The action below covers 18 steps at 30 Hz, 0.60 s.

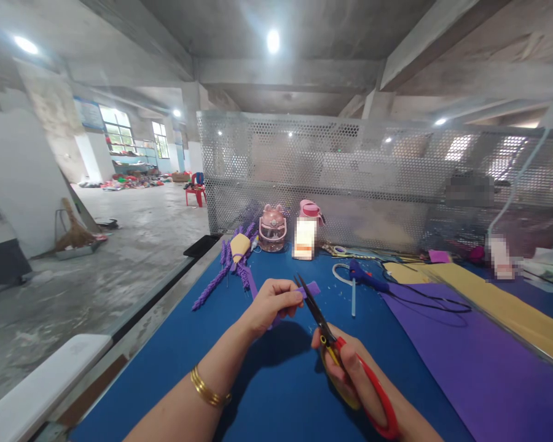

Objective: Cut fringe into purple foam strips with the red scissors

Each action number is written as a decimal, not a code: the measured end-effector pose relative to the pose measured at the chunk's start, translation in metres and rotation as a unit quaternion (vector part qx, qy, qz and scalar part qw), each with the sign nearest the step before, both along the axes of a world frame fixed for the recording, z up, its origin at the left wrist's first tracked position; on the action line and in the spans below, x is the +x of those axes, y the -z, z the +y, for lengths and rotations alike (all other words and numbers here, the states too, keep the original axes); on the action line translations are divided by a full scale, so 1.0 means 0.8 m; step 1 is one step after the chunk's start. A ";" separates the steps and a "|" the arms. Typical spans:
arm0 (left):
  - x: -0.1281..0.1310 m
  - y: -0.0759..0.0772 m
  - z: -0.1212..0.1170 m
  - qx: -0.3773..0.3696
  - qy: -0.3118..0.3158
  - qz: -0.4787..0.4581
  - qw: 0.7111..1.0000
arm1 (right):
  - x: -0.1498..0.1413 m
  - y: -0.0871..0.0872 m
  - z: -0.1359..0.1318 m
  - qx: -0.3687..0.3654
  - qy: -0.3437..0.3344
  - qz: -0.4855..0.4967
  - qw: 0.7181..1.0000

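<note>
My left hand (271, 302) is closed in a pinch on a small purple foam strip (311, 289), held above the blue table (203, 356). My right hand (350, 368) is wrapped round the red and yellow handles of a pair of scissors (332, 341). The dark blades point up and away and meet the strip just right of my left fingertips. A gold bangle (207, 390) sits on my left wrist.
A purple sheet (470, 362) and a yellow sheet (502, 304) lie to the right. A blue glue gun (366, 276) with a black cord, purple foam sprigs (230, 267), two pink bottles (273, 228) and a perforated metal screen (373, 178) are behind. Open concrete floor lies left.
</note>
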State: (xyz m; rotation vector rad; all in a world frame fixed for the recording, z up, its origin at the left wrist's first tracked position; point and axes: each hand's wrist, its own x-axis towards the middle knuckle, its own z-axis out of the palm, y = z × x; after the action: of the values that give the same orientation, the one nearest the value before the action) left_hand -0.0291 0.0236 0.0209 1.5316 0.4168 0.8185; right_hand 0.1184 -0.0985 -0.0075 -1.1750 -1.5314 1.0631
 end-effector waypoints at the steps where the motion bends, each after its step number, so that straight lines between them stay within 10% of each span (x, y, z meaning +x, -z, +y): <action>1: 0.000 0.000 0.000 -0.001 0.001 -0.001 1.000 | 0.000 0.001 0.000 0.006 -0.008 0.015 1.000; 18: 0.000 -0.007 -0.007 0.003 -0.033 0.019 0.999 | 0.001 0.003 0.000 -0.001 -0.007 0.004 1.000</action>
State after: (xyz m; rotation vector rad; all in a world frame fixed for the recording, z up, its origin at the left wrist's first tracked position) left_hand -0.0294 0.0182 0.0262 1.5478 0.4952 0.8424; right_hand 0.1190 -0.0988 -0.0097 -1.1622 -1.5341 1.0784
